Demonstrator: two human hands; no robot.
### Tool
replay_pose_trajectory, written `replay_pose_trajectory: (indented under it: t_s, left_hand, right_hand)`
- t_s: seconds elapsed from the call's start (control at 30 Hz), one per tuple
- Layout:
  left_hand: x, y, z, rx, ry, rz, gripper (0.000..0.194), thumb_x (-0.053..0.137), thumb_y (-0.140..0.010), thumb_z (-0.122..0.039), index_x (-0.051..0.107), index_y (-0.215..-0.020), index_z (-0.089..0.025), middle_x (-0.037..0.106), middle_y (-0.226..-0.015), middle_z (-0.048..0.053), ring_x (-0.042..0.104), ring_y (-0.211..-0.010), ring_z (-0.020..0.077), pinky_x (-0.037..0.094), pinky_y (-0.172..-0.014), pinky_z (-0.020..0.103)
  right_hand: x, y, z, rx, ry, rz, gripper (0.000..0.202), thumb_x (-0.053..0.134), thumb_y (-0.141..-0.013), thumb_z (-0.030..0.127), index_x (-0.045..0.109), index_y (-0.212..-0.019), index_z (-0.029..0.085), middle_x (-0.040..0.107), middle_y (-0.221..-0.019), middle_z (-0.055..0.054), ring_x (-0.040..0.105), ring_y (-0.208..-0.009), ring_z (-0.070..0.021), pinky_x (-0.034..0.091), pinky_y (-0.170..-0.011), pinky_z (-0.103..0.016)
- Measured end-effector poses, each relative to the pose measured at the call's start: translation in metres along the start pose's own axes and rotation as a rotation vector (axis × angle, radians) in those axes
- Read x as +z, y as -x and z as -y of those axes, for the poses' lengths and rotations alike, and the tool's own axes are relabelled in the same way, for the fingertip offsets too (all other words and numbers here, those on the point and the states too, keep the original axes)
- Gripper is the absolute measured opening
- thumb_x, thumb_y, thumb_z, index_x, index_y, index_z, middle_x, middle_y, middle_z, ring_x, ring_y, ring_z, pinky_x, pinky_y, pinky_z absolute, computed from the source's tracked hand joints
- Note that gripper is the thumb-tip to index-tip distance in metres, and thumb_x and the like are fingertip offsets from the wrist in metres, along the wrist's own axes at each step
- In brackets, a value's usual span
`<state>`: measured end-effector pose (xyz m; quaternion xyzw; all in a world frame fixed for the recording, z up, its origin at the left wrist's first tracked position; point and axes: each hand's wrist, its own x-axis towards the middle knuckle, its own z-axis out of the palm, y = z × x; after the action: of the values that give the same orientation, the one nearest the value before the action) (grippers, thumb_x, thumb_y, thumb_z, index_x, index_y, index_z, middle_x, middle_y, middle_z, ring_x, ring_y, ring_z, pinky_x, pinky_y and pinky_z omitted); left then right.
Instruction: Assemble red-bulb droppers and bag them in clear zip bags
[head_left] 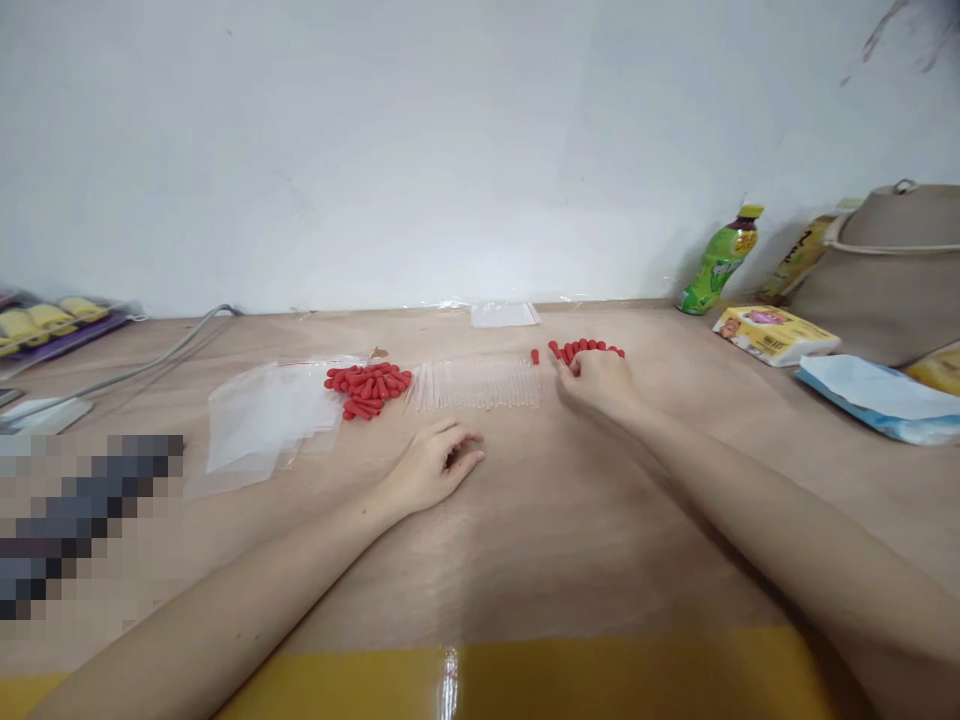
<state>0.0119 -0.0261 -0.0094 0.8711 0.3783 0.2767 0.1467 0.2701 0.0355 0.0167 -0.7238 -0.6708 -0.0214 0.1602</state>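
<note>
My right hand (596, 382) is at the right end of the work area, its fingertips pinched at a red rubber dropper bulb (553, 348). Under and behind that hand runs a row of red bulbs (583, 347), partly hidden by it. One single red bulb (535, 356) stands just left of the fingertips. Thin clear dropper tubes (476, 385) lie side by side in a row between both hands. My left hand (439, 465) rests on the table in front of them, fingers loosely curled, thumb apart, holding nothing. Beyond it is a heap of red bulbs (367, 384).
Clear plastic bags (262, 420) lie left of the heap, and a small bag (505, 315) is by the wall. A green bottle (721, 260), tissue pack (776, 335), blue pack (881, 398) and beige bag (892, 275) stand right. A grey cable (161, 358) crosses the left side.
</note>
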Motion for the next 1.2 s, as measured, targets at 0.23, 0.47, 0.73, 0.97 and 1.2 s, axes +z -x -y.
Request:
replay_pose_trajectory:
  t_s: [0.23,0.47,0.73,0.97,1.2]
  left_hand:
    - [-0.002,0.0,-0.002,0.012,-0.01,0.028,0.016,0.051,-0.083,-0.024,0.062,-0.091,-0.016,0.056,-0.079,0.004,0.053,-0.068,0.0133,0.044,-0.065,0.027]
    - [-0.002,0.0,-0.002,0.019,-0.019,0.031,0.016,0.05,-0.084,-0.023,0.061,-0.091,-0.015,0.056,-0.079,0.004,0.053,-0.068,0.0134,0.043,-0.064,0.027]
    - [-0.002,0.0,-0.002,0.023,-0.033,0.035,0.015,0.05,-0.084,-0.023,0.061,-0.091,-0.015,0.056,-0.079,0.004,0.053,-0.069,0.0134,0.043,-0.065,0.026]
    - [-0.001,0.001,0.0,0.026,-0.028,0.027,0.014,0.05,-0.084,-0.023,0.061,-0.091,-0.016,0.056,-0.08,0.004,0.053,-0.069,0.0131,0.043,-0.065,0.026]
    - [-0.001,0.001,0.0,0.032,-0.033,0.021,0.015,0.05,-0.084,-0.023,0.061,-0.092,-0.016,0.056,-0.081,0.004,0.053,-0.07,0.0132,0.044,-0.066,0.027]
  right_hand:
    - [0.017,-0.017,0.007,0.118,0.13,0.041,0.027,0.045,-0.078,0.029,0.066,-0.082,0.012,0.064,-0.084,-0.015,0.058,-0.08,-0.0263,0.036,-0.069,-0.036]
    - [0.011,-0.011,0.017,0.013,0.12,-0.015,0.034,0.04,-0.083,0.039,0.064,-0.082,0.014,0.064,-0.082,-0.013,0.057,-0.081,-0.0266,0.031,-0.076,-0.04]
    - [0.022,-0.018,0.035,0.071,0.072,0.053,0.028,0.042,-0.081,0.029,0.064,-0.087,0.013,0.064,-0.085,-0.016,0.059,-0.081,-0.0268,0.031,-0.074,-0.039]
    - [0.017,-0.021,0.027,0.151,0.122,0.101,0.025,0.044,-0.077,0.026,0.065,-0.083,0.013,0.063,-0.086,-0.013,0.057,-0.085,-0.026,0.029,-0.077,-0.039]
    - [0.013,-0.018,0.026,0.127,0.142,0.117,0.019,0.049,-0.073,0.023,0.064,-0.08,0.014,0.062,-0.083,-0.012,0.056,-0.082,-0.025,0.028,-0.077,-0.039]
